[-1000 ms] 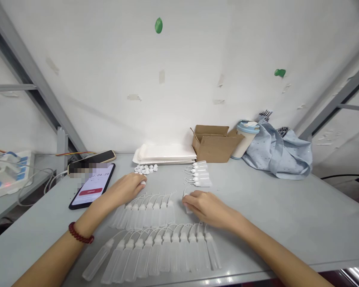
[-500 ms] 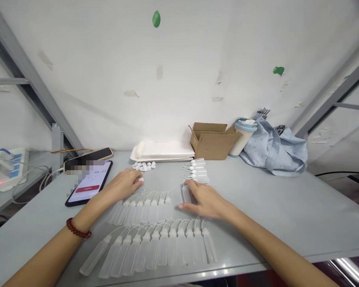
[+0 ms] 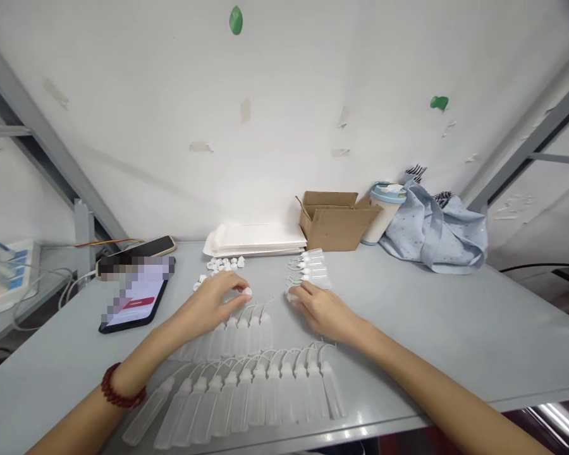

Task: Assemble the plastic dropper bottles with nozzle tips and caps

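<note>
Between the thumb and forefinger of my left hand (image 3: 215, 298) is a small white cap (image 3: 248, 291). My right hand (image 3: 325, 309) has its fingers closed on a small clear bottle (image 3: 291, 295), mostly hidden beneath them. Just beyond it, several small bottles (image 3: 313, 277) with thin white tubes lie in a column. More loose white caps (image 3: 225, 263) are heaped behind my left hand. Nearer me lie two rows of translucent squeeze bottles with curved tubes, a back row (image 3: 241, 335) partly covered by my left hand and a front row (image 3: 260, 398).
A stack of white sheets or trays (image 3: 256, 239), an open cardboard box (image 3: 339, 229), a lidded cup (image 3: 382, 215) and a light blue cloth bag (image 3: 436, 237) stand along the wall. Two phones, one lit (image 3: 140, 303), lie at the left beside a power strip (image 3: 14, 272).
My left hand has moved right from the caps with one cap pinched in its fingertips. My right hand has closed its fingers round the small bottle. The view has shifted slightly.
</note>
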Motion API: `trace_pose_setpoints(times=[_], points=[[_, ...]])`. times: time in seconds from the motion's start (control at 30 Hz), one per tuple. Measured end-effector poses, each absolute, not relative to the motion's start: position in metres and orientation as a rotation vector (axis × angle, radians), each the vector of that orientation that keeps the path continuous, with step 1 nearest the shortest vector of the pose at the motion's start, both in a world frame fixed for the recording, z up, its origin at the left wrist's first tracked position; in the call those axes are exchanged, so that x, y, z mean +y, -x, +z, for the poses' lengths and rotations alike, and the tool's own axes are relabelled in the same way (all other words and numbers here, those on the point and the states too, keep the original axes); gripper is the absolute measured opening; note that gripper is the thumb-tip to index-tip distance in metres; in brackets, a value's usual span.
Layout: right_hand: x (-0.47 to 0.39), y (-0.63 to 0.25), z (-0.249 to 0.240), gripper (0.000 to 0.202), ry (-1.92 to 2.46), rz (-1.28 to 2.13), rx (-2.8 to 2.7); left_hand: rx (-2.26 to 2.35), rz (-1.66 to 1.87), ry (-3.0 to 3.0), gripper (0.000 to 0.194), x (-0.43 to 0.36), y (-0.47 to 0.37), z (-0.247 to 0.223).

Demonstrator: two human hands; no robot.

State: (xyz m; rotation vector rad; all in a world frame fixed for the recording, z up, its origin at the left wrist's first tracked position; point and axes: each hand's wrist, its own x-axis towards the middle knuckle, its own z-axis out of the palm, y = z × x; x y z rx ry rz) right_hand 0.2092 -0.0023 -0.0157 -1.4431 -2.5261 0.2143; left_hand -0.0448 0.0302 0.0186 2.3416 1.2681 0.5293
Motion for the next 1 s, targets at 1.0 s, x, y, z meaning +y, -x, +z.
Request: trace_pose_setpoints(times=[1.0], points=[[-0.029, -0.194, -0.002, 0.021, 0.923, 0.55, -2.295, 0.941, 0.544, -1.638, 0.031, 0.0, 0.017, 0.023]])
